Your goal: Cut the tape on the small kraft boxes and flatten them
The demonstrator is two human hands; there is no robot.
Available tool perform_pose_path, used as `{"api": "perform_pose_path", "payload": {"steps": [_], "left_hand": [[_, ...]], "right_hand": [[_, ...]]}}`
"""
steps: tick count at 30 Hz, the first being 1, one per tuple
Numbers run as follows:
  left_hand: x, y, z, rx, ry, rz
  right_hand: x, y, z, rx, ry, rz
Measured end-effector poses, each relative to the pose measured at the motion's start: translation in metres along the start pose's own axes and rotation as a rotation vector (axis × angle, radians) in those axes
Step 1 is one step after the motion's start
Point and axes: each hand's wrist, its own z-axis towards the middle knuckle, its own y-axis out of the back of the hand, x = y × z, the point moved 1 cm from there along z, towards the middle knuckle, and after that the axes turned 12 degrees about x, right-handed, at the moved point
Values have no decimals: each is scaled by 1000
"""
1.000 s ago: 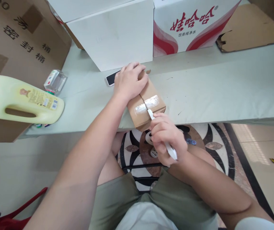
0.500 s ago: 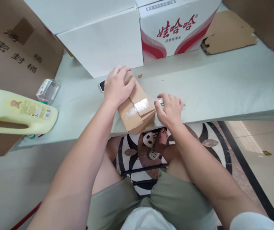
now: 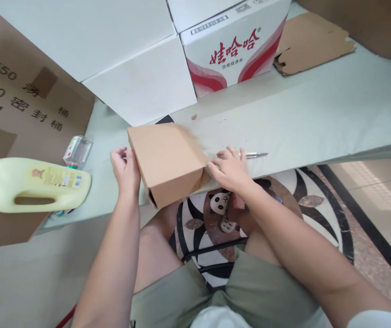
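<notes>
Striped light [image 3: 382,187] on pale floor tiles [image 3: 387,223]

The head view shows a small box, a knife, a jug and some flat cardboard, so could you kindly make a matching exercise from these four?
Things:
1. small box
2. knife
3. jug
4. flat cardboard

Descriptions:
A. pale yellow
B. torn along an edge
C. between the left hand and the right hand
D. silvery, beside the right hand

Right pairs: 1-C; 2-D; 3-A; 4-B

Olive shorts [image 3: 274,282]; pale sleeve [image 3: 373,320]
</notes>
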Motion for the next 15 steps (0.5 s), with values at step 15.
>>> {"api": "perform_pose_path", "payload": {"steps": [15], "left_hand": [[46, 33, -126, 115, 289, -464]], "right_hand": [[25, -16, -6, 105, 567, 419]]}}
